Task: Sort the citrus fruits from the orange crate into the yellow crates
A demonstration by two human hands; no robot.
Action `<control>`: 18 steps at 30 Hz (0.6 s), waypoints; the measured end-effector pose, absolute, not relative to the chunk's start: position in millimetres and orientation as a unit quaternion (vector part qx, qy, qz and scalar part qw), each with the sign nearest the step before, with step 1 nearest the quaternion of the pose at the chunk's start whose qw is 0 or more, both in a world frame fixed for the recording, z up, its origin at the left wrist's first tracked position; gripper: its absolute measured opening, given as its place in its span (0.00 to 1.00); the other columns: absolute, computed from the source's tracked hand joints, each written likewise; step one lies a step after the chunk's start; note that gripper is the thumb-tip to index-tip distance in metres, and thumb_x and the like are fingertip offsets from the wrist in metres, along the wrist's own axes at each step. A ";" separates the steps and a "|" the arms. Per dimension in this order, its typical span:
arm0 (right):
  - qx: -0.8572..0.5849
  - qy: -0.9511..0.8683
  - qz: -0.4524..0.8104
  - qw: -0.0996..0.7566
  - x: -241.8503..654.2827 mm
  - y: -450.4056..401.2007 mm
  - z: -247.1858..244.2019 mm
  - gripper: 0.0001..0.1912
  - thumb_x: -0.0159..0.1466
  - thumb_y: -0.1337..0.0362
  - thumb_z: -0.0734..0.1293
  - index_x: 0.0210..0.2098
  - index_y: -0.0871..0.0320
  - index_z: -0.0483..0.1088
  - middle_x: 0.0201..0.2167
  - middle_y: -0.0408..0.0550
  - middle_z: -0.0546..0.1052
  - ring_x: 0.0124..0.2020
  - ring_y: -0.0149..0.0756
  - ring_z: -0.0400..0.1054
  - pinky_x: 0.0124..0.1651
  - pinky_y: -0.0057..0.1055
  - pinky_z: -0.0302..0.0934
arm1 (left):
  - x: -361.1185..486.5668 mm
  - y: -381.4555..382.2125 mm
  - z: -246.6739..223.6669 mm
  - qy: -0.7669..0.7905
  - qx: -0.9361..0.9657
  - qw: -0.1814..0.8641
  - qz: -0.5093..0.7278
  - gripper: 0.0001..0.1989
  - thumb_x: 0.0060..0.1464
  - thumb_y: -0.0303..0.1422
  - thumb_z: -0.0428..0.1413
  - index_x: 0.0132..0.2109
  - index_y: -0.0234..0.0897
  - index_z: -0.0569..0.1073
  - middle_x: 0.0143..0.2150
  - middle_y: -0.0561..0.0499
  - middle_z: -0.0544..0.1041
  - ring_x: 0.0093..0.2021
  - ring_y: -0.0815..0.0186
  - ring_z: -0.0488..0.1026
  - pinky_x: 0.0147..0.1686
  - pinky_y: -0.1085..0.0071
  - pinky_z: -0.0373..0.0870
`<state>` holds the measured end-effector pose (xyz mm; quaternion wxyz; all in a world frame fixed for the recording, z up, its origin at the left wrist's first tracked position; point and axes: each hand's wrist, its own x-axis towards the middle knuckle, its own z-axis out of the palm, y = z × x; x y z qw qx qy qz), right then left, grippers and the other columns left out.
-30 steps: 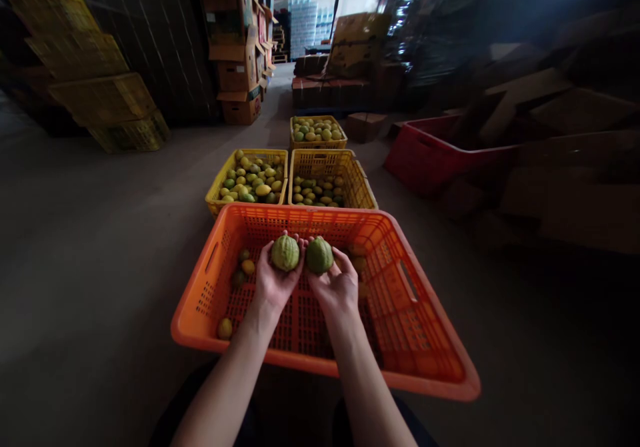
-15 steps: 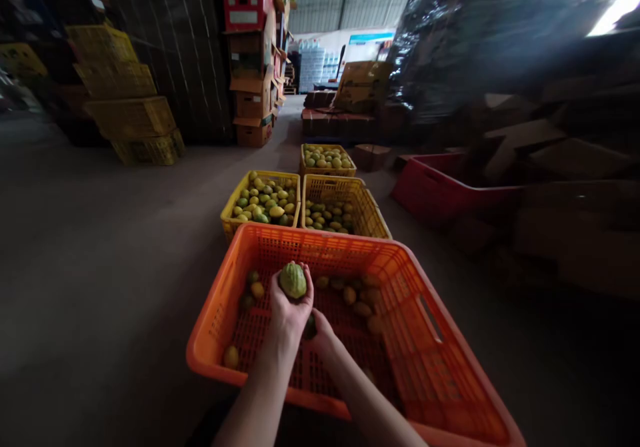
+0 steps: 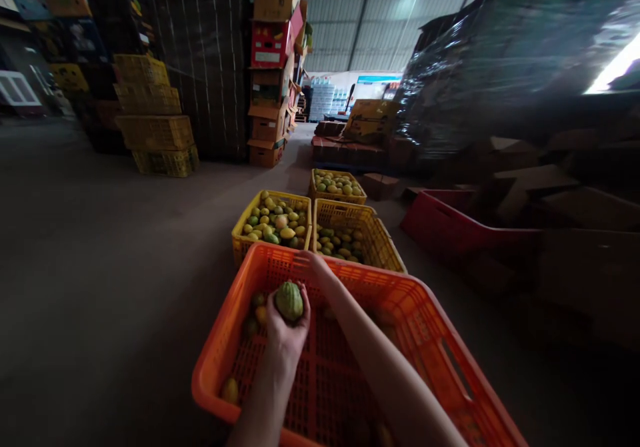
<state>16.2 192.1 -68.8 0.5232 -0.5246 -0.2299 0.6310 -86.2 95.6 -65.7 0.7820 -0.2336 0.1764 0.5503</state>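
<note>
My left hand (image 3: 283, 330) is shut on a ribbed green fruit (image 3: 289, 300), held palm up above the orange crate (image 3: 235, 314). My right arm stretches forward across the crate, and my right hand (image 3: 314, 264) is at the crate's far rim, close to the two yellow crates. That hand is blurred and seen from behind, so what it holds is hidden. A few small yellow and green fruits (image 3: 256, 308) lie in the orange crate's left side, and one more fruit (image 3: 229, 390) sits near its front left corner.
Three yellow crates of green and yellow fruit stand ahead: left (image 3: 240, 234), right (image 3: 385, 247), far (image 3: 315, 187). A red crate (image 3: 435, 224) and cardboard lie right. Stacked yellow crates (image 3: 155, 130) and boxes (image 3: 270, 67) stand at the back left. Bare concrete floor spreads left.
My right hand, holding a green fruit a second ago, dipped under the left hand and then reached forward to the crate's far rim. The left hand kept its fruit. My view tilted upward.
</note>
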 end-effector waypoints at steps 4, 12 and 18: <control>-0.522 -0.187 0.644 0.527 31.9 136.4 -93.5 0.08 0.58 0.70 0.60 0.28 0.64 0.69 0.21 0.48 0.74 0.23 0.32 0.70 0.27 0.28 0.64 | -78.4 94.0 -67.1 0.183 -0.246 0.779 0.547 0.08 0.49 0.28 0.48 0.33 0.33 0.72 0.28 0.48 0.74 0.34 0.65 0.74 0.30 0.72 0.74; -0.426 -0.107 0.555 0.706 100.9 63.2 -81.6 0.09 0.53 0.73 0.60 0.28 0.61 0.71 0.26 0.51 0.78 0.27 0.37 0.73 0.30 0.31 0.68 | -43.5 84.8 -75.6 0.183 -0.242 0.818 0.488 0.08 0.49 0.29 0.49 0.33 0.31 0.72 0.31 0.47 0.75 0.34 0.64 0.74 0.30 0.72 0.74; -0.398 0.005 0.558 0.729 107.0 21.3 -90.5 0.07 0.49 0.75 0.62 0.22 0.60 0.70 0.19 0.46 0.76 0.20 0.31 0.70 0.25 0.25 0.66 | -12.0 77.4 -120.3 0.304 -0.156 0.807 0.482 0.10 0.52 0.31 0.47 0.30 0.33 0.70 0.28 0.48 0.73 0.31 0.66 0.73 0.28 0.72 0.73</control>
